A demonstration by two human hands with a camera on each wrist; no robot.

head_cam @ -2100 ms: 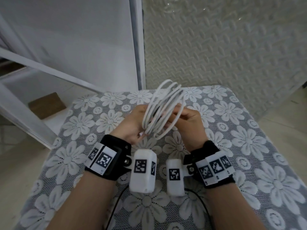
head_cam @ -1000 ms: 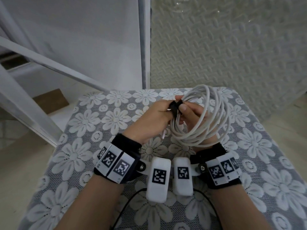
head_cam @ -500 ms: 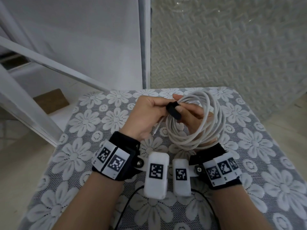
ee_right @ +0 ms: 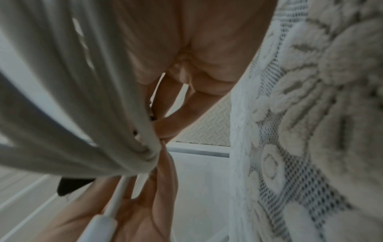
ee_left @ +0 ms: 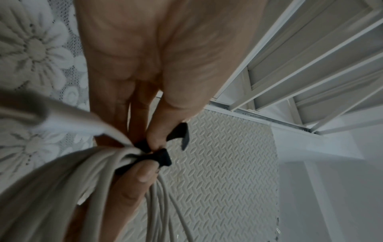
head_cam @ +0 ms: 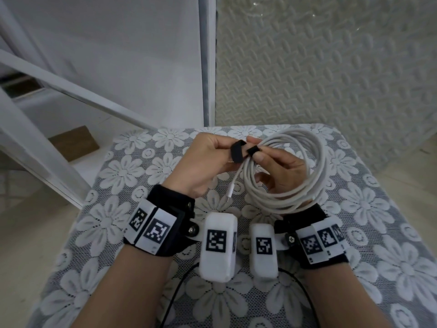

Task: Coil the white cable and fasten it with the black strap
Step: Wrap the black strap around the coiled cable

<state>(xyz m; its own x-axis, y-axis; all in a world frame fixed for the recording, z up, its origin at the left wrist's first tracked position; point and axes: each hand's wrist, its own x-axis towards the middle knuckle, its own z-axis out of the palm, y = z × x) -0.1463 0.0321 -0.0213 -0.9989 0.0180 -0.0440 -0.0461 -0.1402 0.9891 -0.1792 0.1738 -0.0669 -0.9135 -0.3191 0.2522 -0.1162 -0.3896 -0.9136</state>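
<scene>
The white cable (head_cam: pixel 305 176) is wound into a round coil of several loops, held in the air above the table. A black strap (head_cam: pixel 237 152) wraps the coil's upper left part. My left hand (head_cam: pixel 208 159) pinches the strap's loose end (ee_left: pixel 179 131) between thumb and fingers. My right hand (head_cam: pixel 274 166) reaches through the coil and pinches the bundle where the strap (ee_left: pixel 159 158) crosses it. One cable end with a white plug (head_cam: pixel 230 191) hangs down between my hands. In the right wrist view the cable bundle (ee_right: pixel 87 114) fills the left side, blurred.
The table carries a grey lace cloth with white flowers (head_cam: pixel 118 221). A textured panel wall (head_cam: pixel 319 67) and a white frame (head_cam: pixel 209 62) stand behind it. A black wire (head_cam: pixel 175 294) runs off the near edge below my wrists.
The coil has turned from upright and edge-on to lying round and tilted over my right hand. My left hand has pulled the strap's end out to the left.
</scene>
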